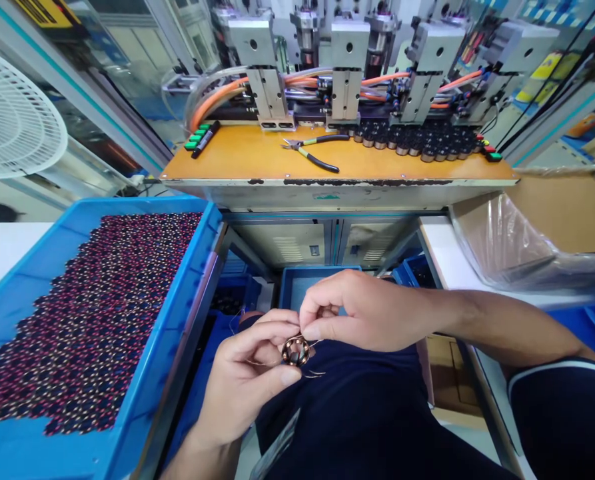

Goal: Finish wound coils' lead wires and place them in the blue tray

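Above my lap, my left hand point(250, 373) pinches a small ring-shaped motor stator point(296, 351) between thumb and fingers. The stator is wound with copper coils around a dark core, and thin wire ends stick out from it on both sides. My right hand point(347, 310) touches its upper edge, thumb and index finger pressed together on a fine copper wire point(313, 343). The exact spot where the wire is gripped is partly hidden by the fingertips.
To the left stands a blue tray point(144, 407) filled with rows of stators. Ahead, an orange bench point(227, 157) below a machine bears cutting pliers point(317, 148), markers point(206, 139) and several dark stators point(422, 141). A plastic-lined cardboard box point(562, 213) sits right; a white fan point(17, 113) stands left.
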Demonstrator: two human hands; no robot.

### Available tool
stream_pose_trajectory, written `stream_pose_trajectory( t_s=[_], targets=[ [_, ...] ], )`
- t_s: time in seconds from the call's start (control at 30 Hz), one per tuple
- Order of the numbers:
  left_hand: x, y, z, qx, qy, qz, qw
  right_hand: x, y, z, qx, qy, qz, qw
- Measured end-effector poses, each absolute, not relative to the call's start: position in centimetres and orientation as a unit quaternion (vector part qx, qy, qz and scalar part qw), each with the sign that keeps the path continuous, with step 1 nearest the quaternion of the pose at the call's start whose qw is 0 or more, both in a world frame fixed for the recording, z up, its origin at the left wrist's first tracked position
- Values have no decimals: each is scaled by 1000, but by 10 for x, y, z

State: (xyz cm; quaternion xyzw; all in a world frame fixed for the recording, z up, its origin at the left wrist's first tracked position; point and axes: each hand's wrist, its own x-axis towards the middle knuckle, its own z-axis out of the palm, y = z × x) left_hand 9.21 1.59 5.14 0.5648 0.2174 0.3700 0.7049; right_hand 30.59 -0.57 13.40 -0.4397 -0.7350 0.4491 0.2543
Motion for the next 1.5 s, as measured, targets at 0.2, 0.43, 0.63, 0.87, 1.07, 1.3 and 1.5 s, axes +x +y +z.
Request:
stream_pose_trajectory(
  t_s=[0.2, 0.43, 0.63, 0.87, 1.07, 1.3, 1.5],
  targets=[
    [91, 19, 50, 544, 189, 374, 727, 306, -9, 134, -430, -737, 448, 268],
    [93, 19, 49, 552, 177, 399, 711, 302, -16, 132, -428, -731, 447, 288],
    [93, 19, 53, 543, 161, 403, 719, 318, -19, 134, -360, -783, 455, 227],
    [98, 17, 61, 468, 128, 364, 795, 321, -12, 122, -297, -886, 93, 344],
    [95, 12, 64, 418, 160, 303, 841, 308, -10, 123, -226, -897, 41, 378],
    [100, 13, 71, 424, 159, 305, 838, 309, -11, 123, -209, -900, 10, 383],
    [106, 17, 74, 488, 155, 363, 778, 302, -19, 115, -264, -846, 54, 459]
  ],
)
